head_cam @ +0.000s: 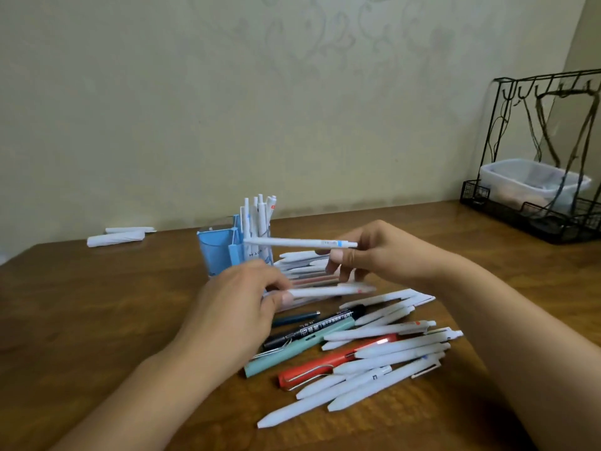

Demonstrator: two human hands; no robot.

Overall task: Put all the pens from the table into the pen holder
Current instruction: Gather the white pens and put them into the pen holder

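Pinching one white pen (pixel 299 243) each, both hands, left (pixel 234 307), right (pixel 374 252), one blue holder (pixel 218 252).

The pen holder (pixel 221 252) is light blue, and the pens standing in it (pixel 258 216) are white, one with a small red mark near its top. On the brown, wood-grained table (pixel 97 304) lie mostly white pens (pixel 390 359), along with a red-orange pen (pixel 312 372), a mint-green pen (pixel 302 346), a black marker with white lettering (pixel 318 327) and a dark teal pen (pixel 296 319). The wall (pixel 227 92) is pale beige with a faint scroll pattern, and the wire rack (pixel 536 151) is black.
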